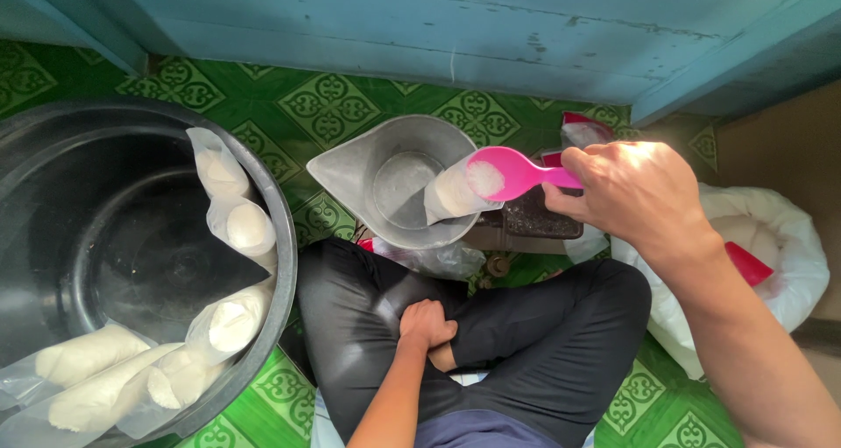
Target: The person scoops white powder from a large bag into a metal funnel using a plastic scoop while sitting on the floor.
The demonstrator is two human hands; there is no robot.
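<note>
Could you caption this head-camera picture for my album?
Right hand tips a pink scoop of white powder into a bag in a metal pan.

This looks like a home or small household food-packing spot, worked at floor level. The floor (333, 106) is laid with green patterned tiles, running up to a worn, painted blue wooden wall (420, 28). A large black tub (279, 203) holds filled clear bags (236, 317), beside a metal scale pan (350, 172) and an open white sack (788, 238).

right hand (635, 190) raised (grip closed), left hand (427, 324) fisted
</note>
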